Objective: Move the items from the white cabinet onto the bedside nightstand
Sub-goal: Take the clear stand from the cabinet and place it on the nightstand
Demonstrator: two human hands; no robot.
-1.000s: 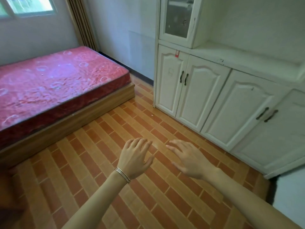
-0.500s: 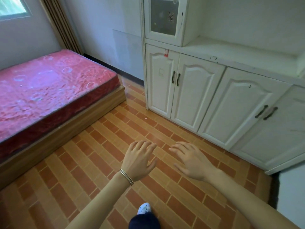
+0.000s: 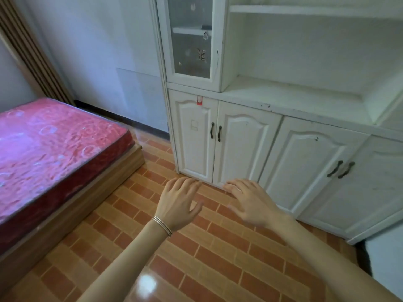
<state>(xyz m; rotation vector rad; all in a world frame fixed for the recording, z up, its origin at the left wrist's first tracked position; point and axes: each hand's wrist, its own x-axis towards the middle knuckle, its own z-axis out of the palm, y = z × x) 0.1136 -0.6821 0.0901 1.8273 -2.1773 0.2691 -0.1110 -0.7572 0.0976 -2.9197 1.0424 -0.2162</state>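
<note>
Head view: you are facing the white cabinet (image 3: 246, 149) from the tiled floor (image 3: 218, 247), with the bed (image 3: 54, 144) lying off to your left. Your left hand (image 3: 177, 203), wearing a thin bracelet (image 3: 162, 225) at the wrist, and your right hand (image 3: 250, 201) are hovering side by side in front of the lower doors. Both palms are facing down with fingers spread and loose, near each other but not touching, and gripping nothing. The items to be moved are not showing anywhere here; judging by the task, they are probably sitting behind a door, and the nightstand is lying outside the view. All four lower doors are standing closed, so their contents are hidden. The nearer pair of dark handles (image 3: 215, 131) is sitting just above your hands, the other pair (image 3: 340, 170) well to the right. The glass door (image 3: 189, 40) above is also closed. Its pane is patterned and cloudy, and behind it an inner shelf is carrying one small dark thing (image 3: 206, 26), too blurred to name. To do the reach well, you are best raising one hand to a single handle, hooking the fingers behind it and pulling along the door's swing while standing clear of the arc. Opening one compartment at a time is likely sparing you wasted searching.
</note>
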